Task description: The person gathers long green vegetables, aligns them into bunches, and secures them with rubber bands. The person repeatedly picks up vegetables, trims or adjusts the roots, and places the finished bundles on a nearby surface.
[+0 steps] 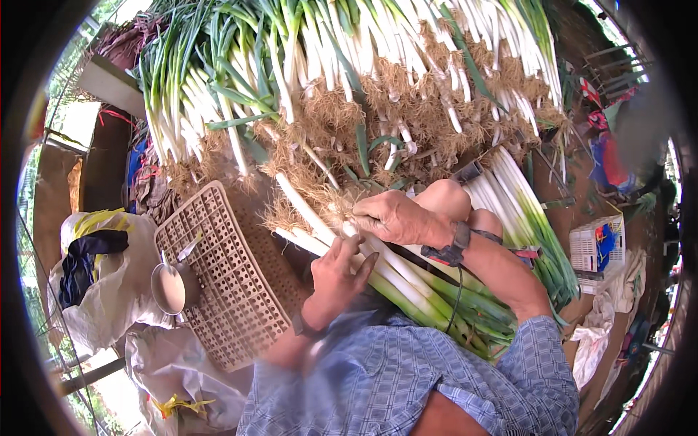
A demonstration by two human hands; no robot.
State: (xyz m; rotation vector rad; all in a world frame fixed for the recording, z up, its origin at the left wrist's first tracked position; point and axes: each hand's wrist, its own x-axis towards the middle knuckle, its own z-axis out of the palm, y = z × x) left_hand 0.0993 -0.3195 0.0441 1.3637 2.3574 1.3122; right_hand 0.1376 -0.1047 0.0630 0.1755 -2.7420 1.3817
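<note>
My checked shirt is nearest, behind leeks (407, 285) with smooth white shafts. My left hand (337, 270) grips one leek's pale shaft; my right hand (389, 216) pinches near wiry brown roots (337, 206). A perforated plastic crate (218, 272) stands left. Right, a neat bundle (509, 190) looks cleaned; beyond, a long shaggy row (342, 69) still bears roots, much apparently left.

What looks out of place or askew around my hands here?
A loose green leaf lies across the roots of the leek pile beyond your right hand, though most of the pile is aligned. The beige perforated crate on the left also looks tilted; what props it is unclear.
</note>
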